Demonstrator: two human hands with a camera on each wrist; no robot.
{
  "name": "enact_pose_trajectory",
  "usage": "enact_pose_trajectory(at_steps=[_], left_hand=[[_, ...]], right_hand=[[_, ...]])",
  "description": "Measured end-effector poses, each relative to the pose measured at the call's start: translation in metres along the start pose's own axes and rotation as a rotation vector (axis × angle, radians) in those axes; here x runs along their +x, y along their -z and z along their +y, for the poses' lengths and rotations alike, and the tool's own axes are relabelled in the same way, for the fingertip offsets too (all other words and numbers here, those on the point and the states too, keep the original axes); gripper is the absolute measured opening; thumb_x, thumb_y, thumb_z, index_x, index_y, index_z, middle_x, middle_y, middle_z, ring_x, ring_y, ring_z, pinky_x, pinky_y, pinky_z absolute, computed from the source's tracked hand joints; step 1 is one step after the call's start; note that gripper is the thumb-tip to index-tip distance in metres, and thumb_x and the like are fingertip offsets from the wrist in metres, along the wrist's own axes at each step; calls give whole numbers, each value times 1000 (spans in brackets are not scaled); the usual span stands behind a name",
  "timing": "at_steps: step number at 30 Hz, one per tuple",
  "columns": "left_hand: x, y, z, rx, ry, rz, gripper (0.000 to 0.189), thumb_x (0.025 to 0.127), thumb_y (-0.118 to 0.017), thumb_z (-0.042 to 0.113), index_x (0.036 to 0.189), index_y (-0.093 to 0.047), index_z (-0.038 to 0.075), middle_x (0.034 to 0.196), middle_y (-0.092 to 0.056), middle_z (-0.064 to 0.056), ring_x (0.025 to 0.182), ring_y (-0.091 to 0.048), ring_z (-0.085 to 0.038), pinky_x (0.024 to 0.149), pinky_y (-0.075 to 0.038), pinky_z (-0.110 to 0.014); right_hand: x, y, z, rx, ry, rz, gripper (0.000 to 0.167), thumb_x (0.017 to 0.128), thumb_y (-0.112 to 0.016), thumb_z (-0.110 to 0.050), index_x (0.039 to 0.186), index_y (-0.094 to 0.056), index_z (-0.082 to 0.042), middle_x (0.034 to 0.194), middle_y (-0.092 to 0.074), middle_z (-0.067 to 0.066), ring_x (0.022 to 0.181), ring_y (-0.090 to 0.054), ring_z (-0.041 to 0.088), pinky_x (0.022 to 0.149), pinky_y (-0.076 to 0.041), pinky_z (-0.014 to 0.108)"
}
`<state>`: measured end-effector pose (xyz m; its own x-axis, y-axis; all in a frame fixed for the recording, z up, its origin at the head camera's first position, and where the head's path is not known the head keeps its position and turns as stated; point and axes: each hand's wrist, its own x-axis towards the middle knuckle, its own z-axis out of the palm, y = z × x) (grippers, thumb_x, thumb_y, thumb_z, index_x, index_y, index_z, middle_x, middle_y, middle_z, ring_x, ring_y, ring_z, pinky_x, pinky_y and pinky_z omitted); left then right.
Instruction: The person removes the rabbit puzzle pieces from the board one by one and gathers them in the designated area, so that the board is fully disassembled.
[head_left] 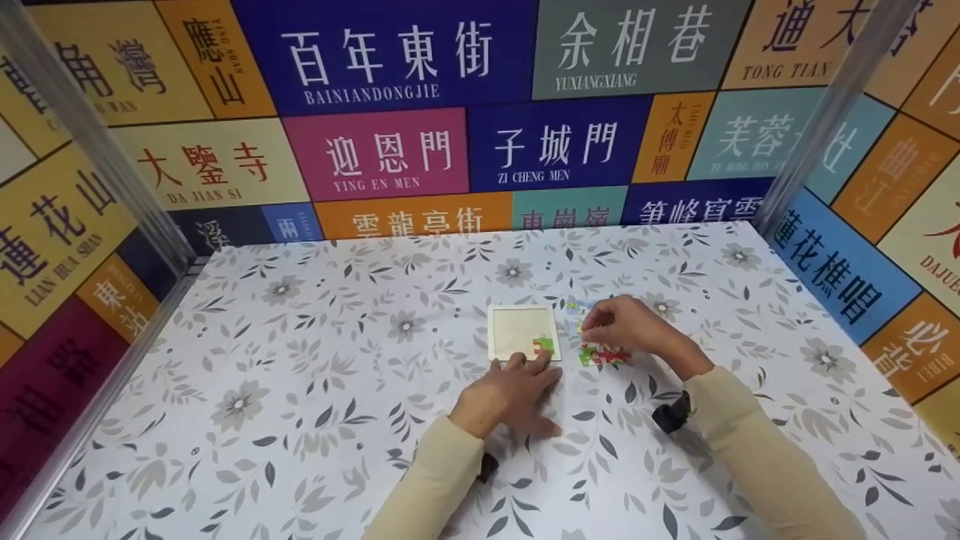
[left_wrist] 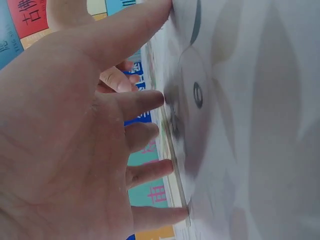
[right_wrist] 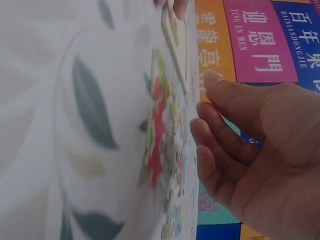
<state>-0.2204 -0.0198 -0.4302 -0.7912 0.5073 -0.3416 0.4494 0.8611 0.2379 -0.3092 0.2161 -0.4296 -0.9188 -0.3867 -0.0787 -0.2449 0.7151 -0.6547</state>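
Observation:
A square cream puzzle tray [head_left: 491, 334] lies flat on the table, with joined green and orange jigsaw pieces [head_left: 544, 345] in its near right corner. My left hand [head_left: 510, 394] is spread at the tray's near edge, its fingertips resting along that edge in the left wrist view. Right of the tray lies a cluster of colourful jigsaw pieces [head_left: 606, 355], with red, green and blue parts; my hand partly hides it. Over this cluster hovers my right hand [head_left: 626, 326]. Its fingers [right_wrist: 227, 162] are loosely bent, thumb apart from the index finger, and no piece shows between them.
A white cloth with grey flowers and leaves covers the table [head_left: 322, 420]. Colourful panels with Chinese place names [head_left: 375, 154] stand behind and at both sides, joined by metal corner posts [head_left: 832, 112]. Dark straps [head_left: 671, 412] circle both wrists.

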Motion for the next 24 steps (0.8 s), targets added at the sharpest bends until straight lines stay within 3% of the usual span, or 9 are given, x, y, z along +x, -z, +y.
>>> enact_pose_trajectory(at_steps=[8,12,16,21,24], left_hand=[[1,15,-26,-64,-32,30,74,89,-70,48,154,-41,28,169,-19,-2,155,-21,-31,124,-23,-54],[3,19,-48,-89,-23,69,57,92,-68,43,145,-54,25,167,-27,-6,152,-29,-32,121,-32,-51],[2,19,-66,-148,-24,84,47,94,-69,36,137,-62,21,164,-33,-9,150,-34,-30,121,-33,-46],[1,18,-71,-212,-42,80,48,93,-69,30,139,-62,19,162,-36,-12,148,-38,-30,123,-31,-43],[0,17,-68,-226,-5,60,52,92,-71,32,142,-58,23,164,-33,-9,150,-34,-30,123,-30,-45]], right_hand=[[12,-11,-14,20,-9,18,16,92,-73,-20,102,-73,-8,99,-72,11,77,-60,13,69,-49,29],[18,-16,-23,46,-60,-5,20,93,-72,-22,107,-72,-8,107,-71,12,86,-64,18,71,-51,30],[24,-24,-29,84,-118,-15,25,92,-73,-22,112,-71,-7,113,-69,13,93,-65,22,74,-54,32],[29,-37,-34,68,-130,-15,26,90,-76,-22,111,-71,-8,113,-69,12,95,-65,23,75,-54,33],[30,-41,-36,34,-130,-15,25,87,-78,-21,108,-72,-9,110,-69,11,94,-63,22,75,-51,32]])
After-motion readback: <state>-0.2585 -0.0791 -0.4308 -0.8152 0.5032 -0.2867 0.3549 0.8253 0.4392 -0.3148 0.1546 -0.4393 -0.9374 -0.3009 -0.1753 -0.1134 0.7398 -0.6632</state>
